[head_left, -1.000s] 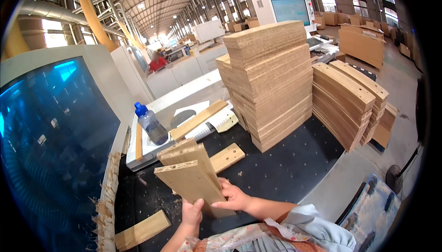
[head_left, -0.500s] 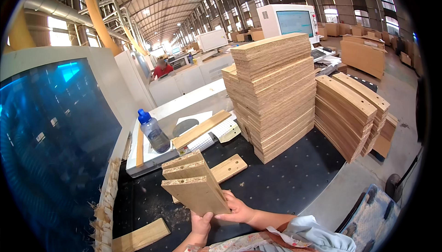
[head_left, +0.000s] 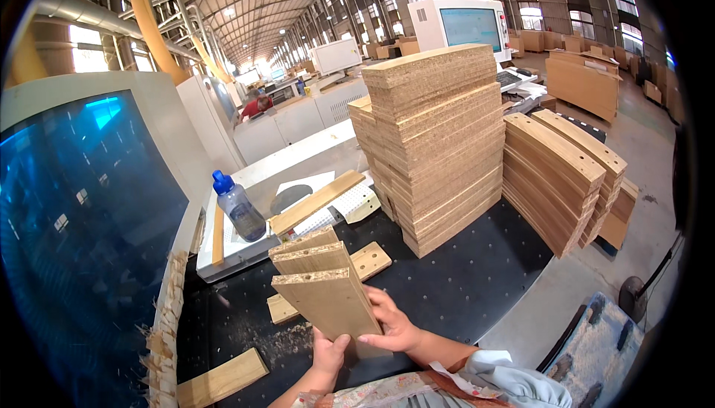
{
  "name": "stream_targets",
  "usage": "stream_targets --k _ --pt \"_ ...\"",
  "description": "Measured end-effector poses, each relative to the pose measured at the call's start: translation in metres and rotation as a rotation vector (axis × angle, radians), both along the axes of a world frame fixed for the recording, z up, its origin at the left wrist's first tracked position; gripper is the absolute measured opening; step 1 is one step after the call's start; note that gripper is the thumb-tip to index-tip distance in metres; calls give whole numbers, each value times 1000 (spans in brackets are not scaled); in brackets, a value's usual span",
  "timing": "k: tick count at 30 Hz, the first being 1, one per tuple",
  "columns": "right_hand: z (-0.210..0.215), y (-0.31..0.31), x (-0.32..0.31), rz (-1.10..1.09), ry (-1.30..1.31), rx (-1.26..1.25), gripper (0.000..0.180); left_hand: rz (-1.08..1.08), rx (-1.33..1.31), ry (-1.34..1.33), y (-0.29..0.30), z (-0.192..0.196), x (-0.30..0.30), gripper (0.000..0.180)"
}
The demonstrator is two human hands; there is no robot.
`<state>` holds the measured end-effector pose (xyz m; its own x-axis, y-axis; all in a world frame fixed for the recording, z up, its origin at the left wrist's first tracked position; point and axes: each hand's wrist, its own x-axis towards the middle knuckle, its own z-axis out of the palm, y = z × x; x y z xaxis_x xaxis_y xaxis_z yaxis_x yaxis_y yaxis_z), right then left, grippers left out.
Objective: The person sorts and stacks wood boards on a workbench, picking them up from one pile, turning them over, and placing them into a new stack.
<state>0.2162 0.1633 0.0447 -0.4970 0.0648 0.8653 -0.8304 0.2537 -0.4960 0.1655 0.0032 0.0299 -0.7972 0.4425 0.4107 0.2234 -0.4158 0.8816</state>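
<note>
Both my hands hold a small stack of particleboard pieces [head_left: 320, 289] upright over the black perforated table [head_left: 462, 281]. My left hand [head_left: 328, 352] grips the stack from below at its near end. Against the stack's right side presses my right hand [head_left: 391, 322], fingers spread along the board's face. The boards fan slightly, with three edges showing at the top.
A tall stack of particleboard [head_left: 436, 140] and a lower pile of curved boards [head_left: 558, 177] stand to the right. A blue-capped bottle [head_left: 238, 207] sits on the machine bed, wood offcuts [head_left: 220, 378] lie near the front, and a blue-windowed machine cover [head_left: 82, 214] is at left.
The held boards have come closer to me and lower in view. My right hand has shifted from the stack's underside onto its right face.
</note>
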Motion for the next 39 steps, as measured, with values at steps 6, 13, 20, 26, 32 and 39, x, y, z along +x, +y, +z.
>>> stream_targets --k 6,13,20,26,32,39 --pt "-15 -6 -2 326 -292 -514 75 24 -8 31 1 -2 0 66" --pt "-29 -24 10 -106 -607 -315 59 63 1 -13 15 -4 -1 56" --pt "-40 -5 4 -175 -561 -281 58 -34 -104 -10 18 -6 -8 51" --pt "-58 -8 0 -170 -539 -389 55 -57 -42 -104 30 -13 -8 54" --pt "-44 9 0 -102 -521 -395 56 -105 -38 -53 41 -3 -8 55" --pt "-70 11 -4 -48 -561 -456 63 -69 -96 -21 47 -12 -16 49"
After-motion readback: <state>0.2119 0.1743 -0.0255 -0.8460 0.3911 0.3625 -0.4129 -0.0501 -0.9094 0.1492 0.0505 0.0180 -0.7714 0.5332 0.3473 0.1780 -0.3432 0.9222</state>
